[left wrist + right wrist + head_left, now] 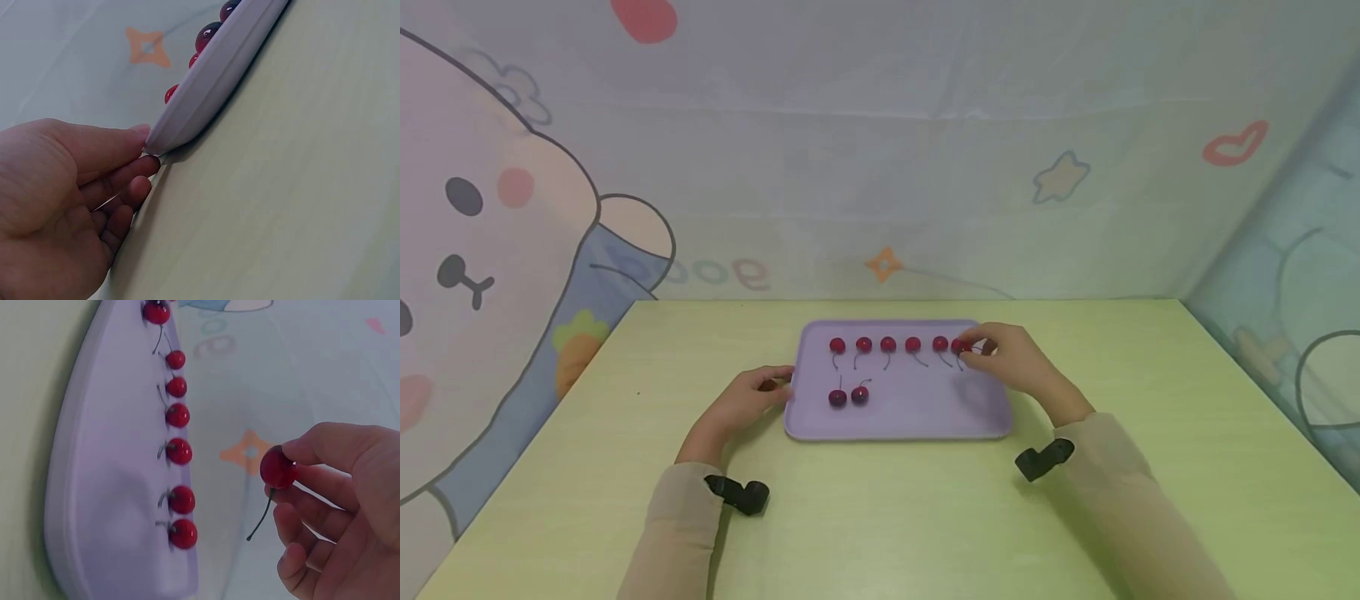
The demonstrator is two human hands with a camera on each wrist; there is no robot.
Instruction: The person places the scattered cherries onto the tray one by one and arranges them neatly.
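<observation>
Head view: a lilac tray (925, 417) lies on the green surface (1150, 500); six cherries form a back row (888, 344) and two sit in a front row (848, 397) at the tray's left. The right hand (1011, 362) is at the right end of the back row, and the left hand (745, 402) rests against the tray's left edge. Left wrist view: the left hand's fingers (119, 147) are loosely curled, thumb on the tray rim (206, 94) and fingertips just under it, steadying the tray rather than lifting it; a few cherries (209, 34) show above the rim. Right wrist view: the right hand's (340, 506) thumb and fingers pinch a cherry (277, 467), stem hanging down, held in the air beyond the tray's edge and apart from the cherries lying in line (178, 450). As a judgement, the laying-out is partly done: one row looks nearly or fully filled, the second row has only been started, and the held cherry is not set down; whether more cherries wait out of view cannot be told.
</observation>
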